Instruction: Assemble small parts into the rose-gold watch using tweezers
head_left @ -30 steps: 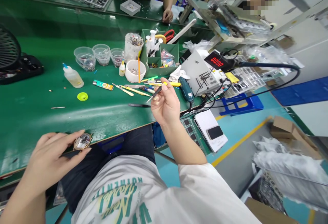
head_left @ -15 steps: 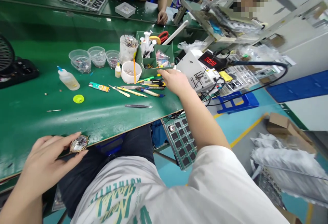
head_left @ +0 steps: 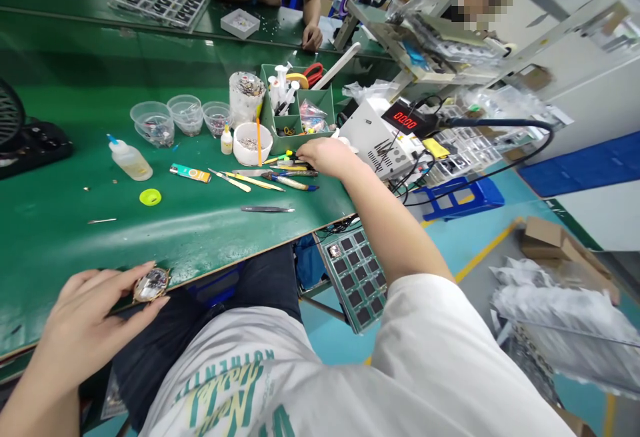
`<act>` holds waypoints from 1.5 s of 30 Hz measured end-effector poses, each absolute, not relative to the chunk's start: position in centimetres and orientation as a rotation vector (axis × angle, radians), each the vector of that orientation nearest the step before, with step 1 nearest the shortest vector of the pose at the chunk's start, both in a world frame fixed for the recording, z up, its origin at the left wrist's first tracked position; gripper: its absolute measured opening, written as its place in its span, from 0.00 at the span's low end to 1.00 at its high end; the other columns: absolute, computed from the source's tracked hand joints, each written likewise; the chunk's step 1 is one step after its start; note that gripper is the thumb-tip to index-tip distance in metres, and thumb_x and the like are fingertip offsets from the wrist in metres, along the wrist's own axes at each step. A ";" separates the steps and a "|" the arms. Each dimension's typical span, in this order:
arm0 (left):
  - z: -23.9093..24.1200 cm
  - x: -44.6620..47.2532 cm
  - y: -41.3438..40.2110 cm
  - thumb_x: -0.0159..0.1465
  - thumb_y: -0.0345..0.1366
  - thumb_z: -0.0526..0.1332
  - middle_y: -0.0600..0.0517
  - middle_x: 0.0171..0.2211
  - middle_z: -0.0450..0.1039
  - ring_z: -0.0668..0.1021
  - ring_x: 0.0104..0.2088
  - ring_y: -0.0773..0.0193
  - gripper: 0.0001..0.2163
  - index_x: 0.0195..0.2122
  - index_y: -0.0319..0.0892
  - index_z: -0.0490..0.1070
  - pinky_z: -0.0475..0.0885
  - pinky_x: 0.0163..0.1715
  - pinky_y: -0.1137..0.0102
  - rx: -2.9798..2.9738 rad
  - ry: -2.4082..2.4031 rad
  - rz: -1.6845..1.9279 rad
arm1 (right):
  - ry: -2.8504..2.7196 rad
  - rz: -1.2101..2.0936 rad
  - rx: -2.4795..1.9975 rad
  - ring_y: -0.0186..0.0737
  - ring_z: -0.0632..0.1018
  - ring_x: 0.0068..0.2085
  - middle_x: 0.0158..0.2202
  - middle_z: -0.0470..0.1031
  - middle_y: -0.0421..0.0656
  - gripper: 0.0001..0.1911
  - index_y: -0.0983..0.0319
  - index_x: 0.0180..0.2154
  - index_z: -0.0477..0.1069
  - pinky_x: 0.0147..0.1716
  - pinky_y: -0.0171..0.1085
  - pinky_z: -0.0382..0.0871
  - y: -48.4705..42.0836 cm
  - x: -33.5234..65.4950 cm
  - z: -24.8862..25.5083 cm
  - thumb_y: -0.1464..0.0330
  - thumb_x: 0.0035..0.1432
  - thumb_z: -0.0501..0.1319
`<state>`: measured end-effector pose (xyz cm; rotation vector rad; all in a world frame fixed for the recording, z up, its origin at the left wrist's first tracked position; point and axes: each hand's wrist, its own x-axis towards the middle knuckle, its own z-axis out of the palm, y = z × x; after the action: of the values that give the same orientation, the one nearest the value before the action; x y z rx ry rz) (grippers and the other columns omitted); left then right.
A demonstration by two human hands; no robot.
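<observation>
Left hand [head_left: 93, 320] pinching watch [head_left: 150, 285] between thumb and fingertips, at table [head_left: 60, 250] edge. Right hand [head_left: 325, 156] resting over pens [head_left: 295, 184], fingers curling down (grip hidden, cannot tell). Tweezers [head_left: 267, 209] lying near, just short of fingertips.

Bright, even overhead light glares off the green table [head_left: 60, 237]; edges bow with wide-angle distortion, lower right blurred.

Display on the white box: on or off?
On. The display atop the white box shows lit red digits, which seem to be all zeros.
</observation>
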<state>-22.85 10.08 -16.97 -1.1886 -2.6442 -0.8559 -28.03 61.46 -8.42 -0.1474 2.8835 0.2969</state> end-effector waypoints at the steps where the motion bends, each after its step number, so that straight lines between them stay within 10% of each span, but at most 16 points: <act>1: -16.9 -22.9 10.1 0.72 0.46 0.64 0.52 0.41 0.85 0.84 0.34 0.54 0.20 0.64 0.58 0.70 0.70 0.45 0.55 -1.195 -2.639 -0.850 | 2.862 0.320 -0.171 0.49 0.83 0.51 0.51 0.85 0.54 0.17 0.63 0.53 0.82 0.45 0.41 0.69 60.9 -28.6 -8.6 0.71 0.74 0.55; 10: -16.3 -22.9 10.3 0.73 0.43 0.65 0.53 0.37 0.84 0.84 0.34 0.57 0.16 0.60 0.48 0.72 0.70 0.46 0.59 -1.226 -2.630 -0.775 | 2.936 0.226 -0.352 0.54 0.83 0.49 0.48 0.84 0.58 0.14 0.66 0.48 0.81 0.46 0.47 0.74 59.7 -28.9 -8.1 0.73 0.65 0.59; 14: -16.4 -23.1 10.2 0.73 0.42 0.67 0.48 0.40 0.86 0.83 0.34 0.58 0.17 0.59 0.43 0.73 0.69 0.46 0.60 -1.285 -2.582 -0.725 | 3.381 -1.361 -0.099 0.44 0.84 0.40 0.42 0.82 0.46 0.10 0.56 0.46 0.75 0.39 0.43 0.80 54.7 -23.9 -9.7 0.63 0.69 0.58; 16: -16.4 -23.2 10.1 0.73 0.42 0.68 0.48 0.39 0.86 0.83 0.33 0.57 0.17 0.59 0.43 0.73 0.69 0.45 0.60 -1.283 -2.578 -0.734 | 2.763 -2.354 0.220 0.36 0.81 0.27 0.35 0.80 0.37 0.06 0.53 0.43 0.70 0.25 0.36 0.76 50.4 -21.4 -10.7 0.59 0.69 0.60; 19: -16.3 -23.3 10.3 0.72 0.42 0.68 0.49 0.38 0.85 0.82 0.33 0.57 0.16 0.58 0.43 0.75 0.69 0.46 0.60 -1.258 -2.617 -0.759 | 1.724 -2.778 0.563 0.31 0.80 0.23 0.31 0.82 0.33 0.16 0.54 0.38 0.65 0.21 0.30 0.76 44.7 -19.2 -12.0 0.57 0.62 0.71; 31: -15.9 -23.2 10.6 0.74 0.44 0.65 0.54 0.34 0.83 0.82 0.32 0.60 0.14 0.58 0.47 0.75 0.69 0.44 0.60 -1.197 -2.683 -0.809 | 1.359 -2.732 0.653 0.31 0.83 0.24 0.31 0.83 0.32 0.21 0.56 0.38 0.66 0.25 0.28 0.81 41.5 -19.2 -13.1 0.57 0.58 0.77; 37: -14.8 -23.3 10.7 0.75 0.49 0.63 0.55 0.35 0.85 0.83 0.35 0.63 0.17 0.58 0.45 0.79 0.69 0.47 0.62 -1.137 -2.783 -0.844 | 2.584 -2.027 -0.148 0.43 0.88 0.42 0.41 0.87 0.42 0.06 0.53 0.43 0.80 0.43 0.43 0.88 40.0 -17.8 -15.0 0.68 0.65 0.72; 45: -14.1 -23.6 10.9 0.77 0.59 0.53 0.55 0.39 0.87 0.84 0.43 0.67 0.27 0.58 0.45 0.81 0.67 0.54 0.63 -0.969 -3.147 -0.802 | 2.480 -1.921 -0.724 0.44 0.90 0.45 0.48 0.88 0.42 0.23 0.48 0.56 0.82 0.45 0.42 0.90 36.9 -18.4 -15.3 0.75 0.63 0.74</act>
<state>-23.58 10.86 -14.14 -0.9695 -3.1472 -0.8019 -18.40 36.89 -15.28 -0.7242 2.4804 -1.9210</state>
